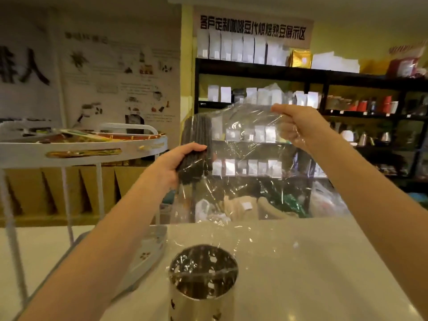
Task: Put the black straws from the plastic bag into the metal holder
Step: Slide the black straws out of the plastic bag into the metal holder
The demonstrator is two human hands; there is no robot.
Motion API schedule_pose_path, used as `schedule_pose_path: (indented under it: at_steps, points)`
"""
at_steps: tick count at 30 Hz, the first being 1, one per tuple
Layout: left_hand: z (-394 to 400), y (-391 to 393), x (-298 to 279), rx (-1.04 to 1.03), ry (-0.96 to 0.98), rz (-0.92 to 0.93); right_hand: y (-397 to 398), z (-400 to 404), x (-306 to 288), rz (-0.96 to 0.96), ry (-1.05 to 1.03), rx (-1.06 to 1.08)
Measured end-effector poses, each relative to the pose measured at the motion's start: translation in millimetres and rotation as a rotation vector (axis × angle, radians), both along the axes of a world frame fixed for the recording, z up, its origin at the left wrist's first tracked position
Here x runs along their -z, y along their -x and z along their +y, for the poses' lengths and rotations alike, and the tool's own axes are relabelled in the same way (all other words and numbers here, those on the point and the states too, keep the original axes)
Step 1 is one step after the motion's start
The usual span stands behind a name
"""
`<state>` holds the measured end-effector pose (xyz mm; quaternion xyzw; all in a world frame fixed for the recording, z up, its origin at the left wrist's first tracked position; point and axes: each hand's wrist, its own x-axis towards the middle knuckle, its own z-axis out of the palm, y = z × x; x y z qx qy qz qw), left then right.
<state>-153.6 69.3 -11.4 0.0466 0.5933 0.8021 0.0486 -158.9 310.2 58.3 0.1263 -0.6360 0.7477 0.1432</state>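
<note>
I hold a clear plastic bag (245,163) up in front of me, above the white counter. A bundle of black straws (198,133) stands upright at the bag's left side. My left hand (176,165) grips the bundle around its lower half, through or beside the film. Up at the right, my right hand (298,126) pinches the bag's top edge. The bag's lower end hangs down over the mouth of the shiny perforated metal holder (203,295), which stands on the counter at the bottom centre. Its inside looks dark; I cannot tell whether straws are in it.
A white tiered metal rack (83,149) with packets on its tray stands at the left. The white counter (324,262) stretches to the right of the holder. Behind it are dark shelves (324,76) with white pouches, kettles and red cans, and posters cover the left wall.
</note>
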Motion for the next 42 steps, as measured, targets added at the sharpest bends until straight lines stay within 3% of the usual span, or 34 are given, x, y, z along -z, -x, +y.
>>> schedule_pose_path:
  at_steps: [13,22,33,42]
  points:
    - [3.7,20.8,11.2,-0.058,0.169,0.088,0.4,-23.3,12.0,0.093,0.179,-0.199]
    - [4.0,-16.0,11.4,-0.203,0.159,0.268,-51.6,-28.9,23.9,0.26,0.126,-0.172]
    - [12.2,-50.8,27.0,-0.275,0.253,0.459,-84.1,-16.9,50.2,0.286,0.117,-0.141]
    - [11.8,-55.4,30.3,-0.318,0.285,0.473,-79.8,-13.8,57.4,0.326,0.09,-0.129]
